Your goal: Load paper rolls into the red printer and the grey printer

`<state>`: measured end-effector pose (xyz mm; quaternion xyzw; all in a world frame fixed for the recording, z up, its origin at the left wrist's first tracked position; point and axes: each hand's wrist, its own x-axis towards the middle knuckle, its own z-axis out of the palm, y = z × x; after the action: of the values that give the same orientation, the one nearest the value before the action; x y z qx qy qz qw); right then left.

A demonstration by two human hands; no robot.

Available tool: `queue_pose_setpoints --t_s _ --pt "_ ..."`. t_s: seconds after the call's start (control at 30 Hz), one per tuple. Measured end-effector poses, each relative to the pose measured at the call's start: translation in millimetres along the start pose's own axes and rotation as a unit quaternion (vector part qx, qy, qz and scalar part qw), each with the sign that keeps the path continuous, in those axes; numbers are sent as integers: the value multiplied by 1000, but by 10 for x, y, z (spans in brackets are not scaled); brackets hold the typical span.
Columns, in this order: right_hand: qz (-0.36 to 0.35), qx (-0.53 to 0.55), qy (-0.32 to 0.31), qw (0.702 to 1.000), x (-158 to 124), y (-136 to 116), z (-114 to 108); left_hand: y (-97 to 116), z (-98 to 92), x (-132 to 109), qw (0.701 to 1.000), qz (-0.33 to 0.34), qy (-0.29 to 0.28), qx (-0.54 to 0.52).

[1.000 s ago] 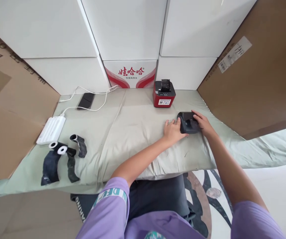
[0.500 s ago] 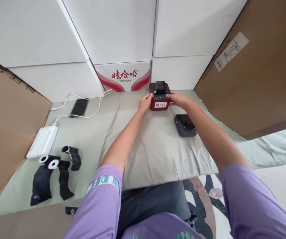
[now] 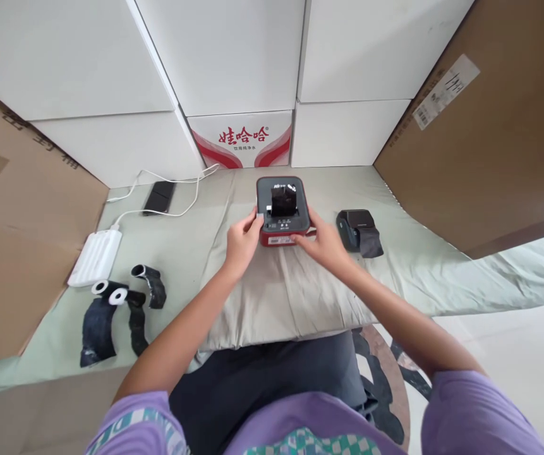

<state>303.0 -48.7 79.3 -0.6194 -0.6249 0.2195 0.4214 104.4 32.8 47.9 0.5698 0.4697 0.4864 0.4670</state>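
Pale green cloth [image 3: 253, 309] covers the work surface, backed by six white boxes [image 3: 234, 57] in two rows of three; one, at the lower centre, bears red printing [image 3: 243, 136]. Two brown cardboard panels flank the cloth, one at the left [image 3: 30, 253] and one at the right [image 3: 480, 139], the latter carrying one white label [image 3: 447, 91]. One red-and-black device [image 3: 284, 222], squarish in form, lies between two bare hands near the middle of the cloth, its top face turned toward the viewer; whether its base touches the cloth cannot be told. One glossy black strip [image 3: 284, 200] emerges from the top. Left hand [image 3: 243, 243] and right hand [image 3: 323, 243] hold the device from opposite sides: the left thumb rests on the top edge, the right thumb against the front face near one pale sticker [image 3: 278, 240]. To the right, well apart from the hands, one dark handheld unit [image 3: 347, 229] lies with one dark strip [image 3: 370, 242] protruding. At the left are three dark rolls [image 3: 134, 297], each with a trailing strip, one white power bank [image 3: 95, 258] and one black phone [image 3: 158, 197]. White cable [image 3: 177, 215] runs from the power bank past the phone.
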Motion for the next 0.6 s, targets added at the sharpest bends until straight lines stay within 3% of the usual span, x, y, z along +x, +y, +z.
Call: queue_pose_setpoints --t_s 0.1,0.2,0.4,0.6 --pt "8 18 -17 1000 -380 -82 277 -33 -300 -453 999 -22 15 18" --pt "1 -7 -14 1000 -555 -104 431 -72 -439 -679 999 -46 22 1" --pt "-13 22 6 1000 -541 -74 487 -2 -462 -576 990 -95 47 -92" --pt "6 95 -6 995 -501 14 516 -24 -486 -425 977 -162 16 -135"
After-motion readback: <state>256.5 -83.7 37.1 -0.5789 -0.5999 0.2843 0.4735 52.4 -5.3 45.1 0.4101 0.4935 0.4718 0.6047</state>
